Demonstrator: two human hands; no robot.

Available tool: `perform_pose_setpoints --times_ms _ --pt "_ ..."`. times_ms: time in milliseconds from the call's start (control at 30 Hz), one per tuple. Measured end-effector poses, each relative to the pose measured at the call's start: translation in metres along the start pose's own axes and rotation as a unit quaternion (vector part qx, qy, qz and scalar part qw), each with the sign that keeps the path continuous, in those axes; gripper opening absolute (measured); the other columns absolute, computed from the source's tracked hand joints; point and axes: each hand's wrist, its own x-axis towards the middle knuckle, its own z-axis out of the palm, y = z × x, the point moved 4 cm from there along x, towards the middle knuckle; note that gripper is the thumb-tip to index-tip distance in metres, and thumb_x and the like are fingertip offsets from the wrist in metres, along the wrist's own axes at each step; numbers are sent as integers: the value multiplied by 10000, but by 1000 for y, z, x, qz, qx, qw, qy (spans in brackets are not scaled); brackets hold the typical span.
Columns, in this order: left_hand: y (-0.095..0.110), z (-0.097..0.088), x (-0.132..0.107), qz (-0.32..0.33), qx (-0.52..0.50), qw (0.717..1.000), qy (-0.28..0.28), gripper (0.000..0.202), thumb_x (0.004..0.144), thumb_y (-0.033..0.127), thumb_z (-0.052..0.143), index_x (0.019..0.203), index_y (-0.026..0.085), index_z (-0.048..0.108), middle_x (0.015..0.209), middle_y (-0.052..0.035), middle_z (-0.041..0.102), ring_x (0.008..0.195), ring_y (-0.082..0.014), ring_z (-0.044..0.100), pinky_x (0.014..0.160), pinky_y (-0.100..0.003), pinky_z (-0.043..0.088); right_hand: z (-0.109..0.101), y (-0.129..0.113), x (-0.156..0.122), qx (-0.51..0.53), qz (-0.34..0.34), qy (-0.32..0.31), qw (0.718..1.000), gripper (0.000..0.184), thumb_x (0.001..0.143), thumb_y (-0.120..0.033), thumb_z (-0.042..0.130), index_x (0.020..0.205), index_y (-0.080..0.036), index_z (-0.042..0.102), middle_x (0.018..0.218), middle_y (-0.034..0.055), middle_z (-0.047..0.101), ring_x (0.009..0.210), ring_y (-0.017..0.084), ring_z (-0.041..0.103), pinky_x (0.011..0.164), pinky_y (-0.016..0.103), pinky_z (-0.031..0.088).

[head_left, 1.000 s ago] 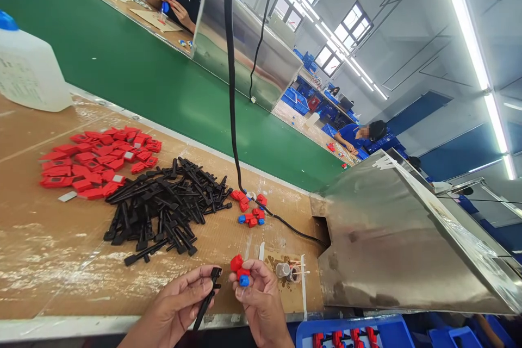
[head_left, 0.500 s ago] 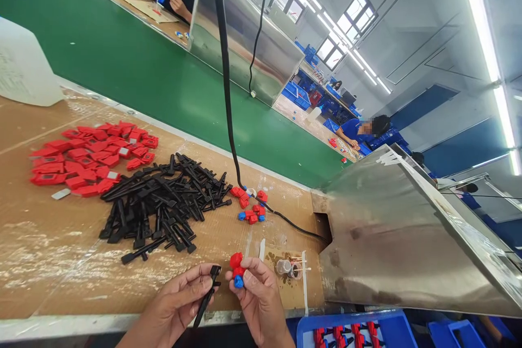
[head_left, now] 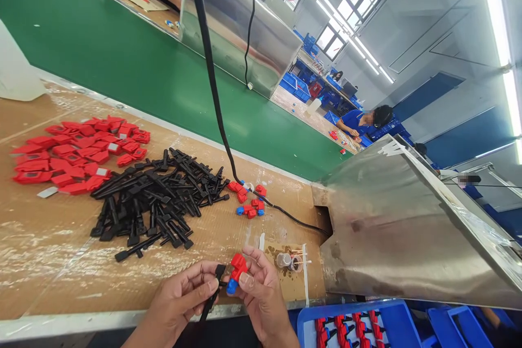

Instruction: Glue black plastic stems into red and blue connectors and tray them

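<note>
My left hand (head_left: 181, 296) pinches a black plastic strip (head_left: 212, 293) by its upper end, at the near edge of the bench. My right hand (head_left: 261, 296) grips a small red and blue plastic piece (head_left: 235, 272), whose blue tip touches the strip's head. Just beyond lie a heap of black strips (head_left: 155, 198), a pile of flat red parts (head_left: 77, 155) to its left, and a few loose red and blue pieces (head_left: 249, 201).
A black cable (head_left: 212, 92) hangs down across the bench to a steel chute (head_left: 399, 228) on the right. A green conveyor belt (head_left: 134, 65) runs behind. A blue bin (head_left: 387, 318) of assembled red parts sits below. Other people work across the belt.
My hands have come together: the red and blue piece, held apart from the strip before, now meets its head. The view has tilted slightly down and right.
</note>
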Motion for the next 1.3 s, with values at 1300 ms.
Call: perform_pose_setpoints --times_ms 1300 --pt "20 4 -7 112 181 977 -16 521 543 705 897 820 265 864 682 -43 780 712 -301 691 676 -331 560 12 16 -17 -222 -124 63 965 586 807 -717 721 991 -164 787 793 17 547 548 100 521 478 225 518"
